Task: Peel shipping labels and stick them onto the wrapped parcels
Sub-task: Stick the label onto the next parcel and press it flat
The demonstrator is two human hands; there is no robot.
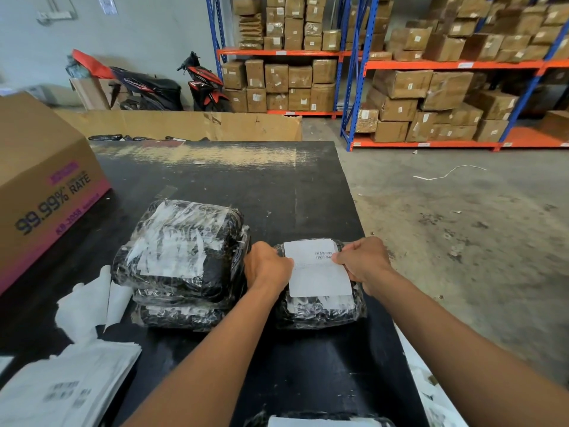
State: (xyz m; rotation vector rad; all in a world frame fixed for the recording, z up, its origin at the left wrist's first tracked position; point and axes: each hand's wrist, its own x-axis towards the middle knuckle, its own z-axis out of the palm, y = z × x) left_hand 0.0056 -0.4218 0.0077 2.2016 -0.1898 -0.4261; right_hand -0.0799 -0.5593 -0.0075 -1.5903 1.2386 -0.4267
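Shipping-label sheets (67,386) are seen first, stacked at the near left corner of the black table (308,192), print facing up. At the very bottom edge, the top of another wrapped parcel (323,422) is just caught, with white paper on it. Just beyond the sheets, loose white backing papers (86,306) are strewn against the foot of the parcel stack.

And here's the action: a white shipping label (318,272) is laid over the small black parcel (320,312) at the table's near right. The barcode is at its far right, and its near end is draped over the parcel's front face. Its left edge is pinched by the left hand (268,268), fingers curled tight. Its right edge is pinched beside the barcode by the right hand (363,263), thumb and fingers closed on the paper. Whether the label is stuck down cannot be told.

Just beside the left hand, a stack of wrapped parcels (181,251) is piled, the top one covered by a taped-over label. Further left, a large cardboard box (46,186) marked "99.99% RATE" is set on the table. Past the far edge, a low cardboard wall (184,126) is seen, then two parked scooters (147,86). At the back, blue-and-orange racks (446,65) are loaded with brown cartons (400,84).
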